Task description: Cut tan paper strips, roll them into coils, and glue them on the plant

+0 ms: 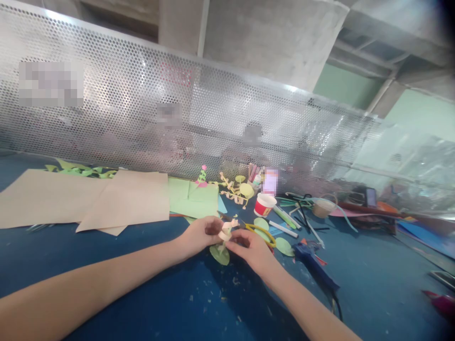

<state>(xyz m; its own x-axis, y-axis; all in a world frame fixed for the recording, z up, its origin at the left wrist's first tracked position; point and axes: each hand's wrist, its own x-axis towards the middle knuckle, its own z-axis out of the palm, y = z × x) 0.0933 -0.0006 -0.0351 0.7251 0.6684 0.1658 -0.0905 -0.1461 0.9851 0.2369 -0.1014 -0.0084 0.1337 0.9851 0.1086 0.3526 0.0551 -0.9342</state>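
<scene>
Both my hands meet over the blue table (142,284), just right of centre. My left hand (201,234) pinches a small pale pink paper curl (226,229) from the left. My right hand (250,248) has its fingers closed on the same paper piece from the right. A round green paper leaf (220,255) lies or hangs just under the curl. Yellow-handled scissors (265,232) lie right behind my right hand.
Brown paper sheets (88,199) and green sheets (194,196) lie at the left and middle. A red-and-white cup (264,205), markers (284,228), green leaf cut-outs (285,246), a blue glue gun (313,263) and a small basket (323,206) stand right. A perforated metal screen (177,113) backs the table.
</scene>
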